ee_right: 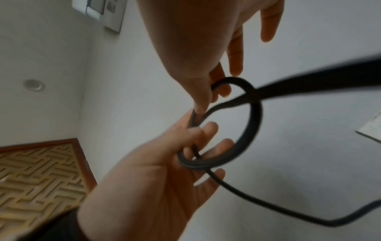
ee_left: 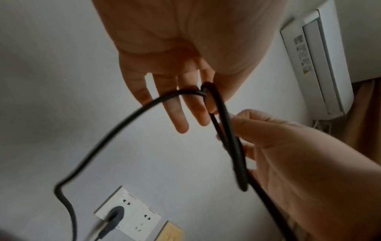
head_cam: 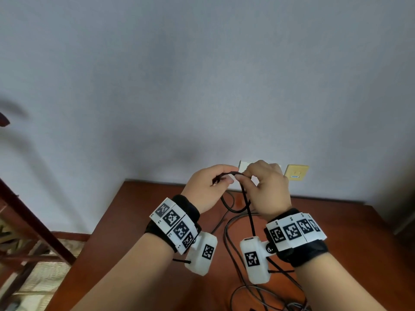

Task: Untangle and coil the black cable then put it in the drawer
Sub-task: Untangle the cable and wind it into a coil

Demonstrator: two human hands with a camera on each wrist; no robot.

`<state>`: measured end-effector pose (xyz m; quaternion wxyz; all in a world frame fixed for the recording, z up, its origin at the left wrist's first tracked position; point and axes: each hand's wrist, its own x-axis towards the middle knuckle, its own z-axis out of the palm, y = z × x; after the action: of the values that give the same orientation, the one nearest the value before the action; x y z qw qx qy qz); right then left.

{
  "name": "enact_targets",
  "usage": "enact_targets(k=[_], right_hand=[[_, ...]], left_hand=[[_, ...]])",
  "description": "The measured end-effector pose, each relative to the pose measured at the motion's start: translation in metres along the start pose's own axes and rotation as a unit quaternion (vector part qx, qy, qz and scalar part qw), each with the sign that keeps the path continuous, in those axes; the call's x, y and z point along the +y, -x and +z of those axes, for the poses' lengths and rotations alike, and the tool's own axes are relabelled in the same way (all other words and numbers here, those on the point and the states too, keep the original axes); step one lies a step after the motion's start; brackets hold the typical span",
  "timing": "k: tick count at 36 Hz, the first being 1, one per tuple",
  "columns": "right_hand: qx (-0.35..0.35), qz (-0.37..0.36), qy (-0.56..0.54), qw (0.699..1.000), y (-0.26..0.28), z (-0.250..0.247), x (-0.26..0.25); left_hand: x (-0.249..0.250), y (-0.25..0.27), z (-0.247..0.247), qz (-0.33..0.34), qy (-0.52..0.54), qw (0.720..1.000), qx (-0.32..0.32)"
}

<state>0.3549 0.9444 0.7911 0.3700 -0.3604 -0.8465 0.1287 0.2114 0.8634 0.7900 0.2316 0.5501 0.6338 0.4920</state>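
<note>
The black cable is held up in the air between both hands, above a brown wooden table. My left hand pinches it between thumb and fingers, with a small loop running round its fingers. My right hand pinches the same cable right beside the left, thumb against forefinger. From the hands the cable hangs down toward the table. No drawer is in view.
Thin grey cables trail over the table under my wrists. On the wall behind are a white socket plate with a plug in it and a yellow plate. A dark wooden chair stands at the left.
</note>
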Motion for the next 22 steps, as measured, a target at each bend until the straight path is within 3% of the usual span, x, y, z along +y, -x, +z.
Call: enact_targets(k=[3,7,10,12,15,19,22], right_hand=[[0.046,0.012,-0.055,0.997,-0.001,-0.003,0.005],[0.099,0.105,-0.158,0.977,-0.005,-0.012,0.012],[0.071,0.155,-0.16,0.972,-0.005,-0.016,0.012],[0.022,0.162,-0.071,0.984,-0.005,-0.019,0.012],[-0.057,0.124,0.059,0.989,-0.001,-0.023,0.009],[-0.034,-0.044,0.1,0.993,0.005,-0.023,-0.002],[-0.005,-0.107,0.139,0.985,0.009,-0.017,-0.003]], left_hand=[[-0.01,0.0,-0.004,-0.033,-0.006,0.999,0.008],[-0.018,0.006,-0.008,-0.039,0.01,0.999,0.015],[-0.017,0.007,-0.006,-0.03,-0.002,0.999,0.029],[-0.013,0.007,-0.004,-0.021,-0.02,0.999,0.042],[-0.01,0.007,0.002,-0.001,-0.069,0.997,0.043],[-0.006,0.008,0.013,0.033,-0.101,0.993,0.048],[-0.001,0.008,0.02,0.054,-0.109,0.992,0.042]])
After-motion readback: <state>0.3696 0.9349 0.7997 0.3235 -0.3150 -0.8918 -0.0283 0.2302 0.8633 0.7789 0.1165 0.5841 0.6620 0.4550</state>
